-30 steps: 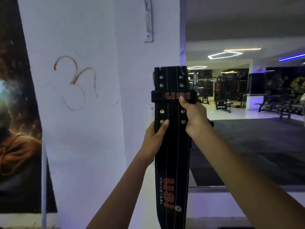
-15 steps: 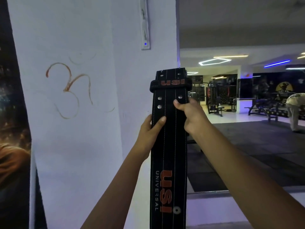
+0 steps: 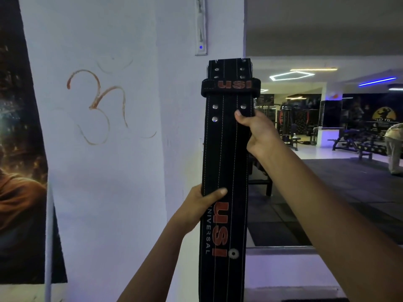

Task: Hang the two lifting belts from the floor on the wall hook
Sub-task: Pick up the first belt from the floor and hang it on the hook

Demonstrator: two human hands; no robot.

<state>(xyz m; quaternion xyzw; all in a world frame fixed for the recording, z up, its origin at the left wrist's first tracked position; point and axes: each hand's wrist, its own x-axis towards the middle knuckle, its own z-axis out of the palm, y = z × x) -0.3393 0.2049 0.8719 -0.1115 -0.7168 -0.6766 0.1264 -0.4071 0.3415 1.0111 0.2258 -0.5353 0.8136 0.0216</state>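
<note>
A black lifting belt (image 3: 226, 153) with red "USI" lettering and white stitching hangs upright in front of a white pillar. My right hand (image 3: 255, 131) grips its right edge just below the loop and rivets. My left hand (image 3: 204, 205) holds its left edge lower down, thumb across the front. A white hook rack (image 3: 201, 27) with a small blue light is fixed on the pillar, directly above the belt's top end, with a gap between them. Only one belt is in view.
The white pillar (image 3: 113, 171) carries a reddish painted symbol (image 3: 98, 105); a dark poster (image 3: 19, 171) hangs at the left. To the right a large mirror shows gym machines, benches, ceiling lights and a bent-over person (image 3: 394, 149).
The belt has been raised toward the hook rack. My left hand has slid down the belt's left edge to a lower grip. My right hand still grips near the rivets.
</note>
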